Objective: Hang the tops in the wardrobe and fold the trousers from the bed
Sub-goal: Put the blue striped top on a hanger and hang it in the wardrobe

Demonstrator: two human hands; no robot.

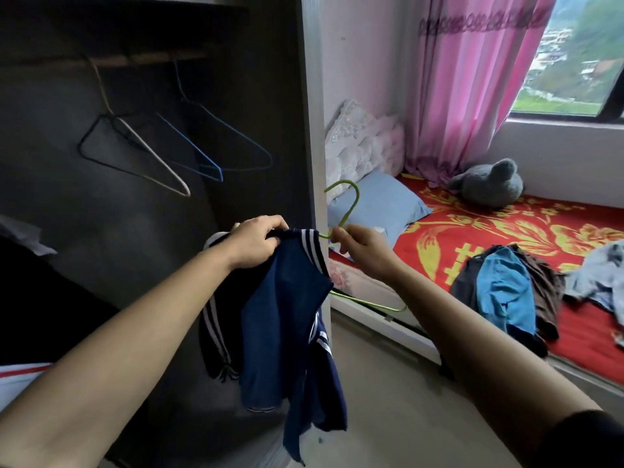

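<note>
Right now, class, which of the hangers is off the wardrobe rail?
The green hanger: the right hand pinches its neck, beside the navy top. The black hanger, beige hanger and blue hanger hang from the rail.

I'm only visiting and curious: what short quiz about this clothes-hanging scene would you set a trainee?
1. True or false: the navy top already hangs from the wardrobe rail.
2. The hanger pinched by the right hand is: A green, B red, C white.
3. Fill in: the clothes pile lies on the ___.
Key: 1 false; 2 A; 3 bed.
</note>
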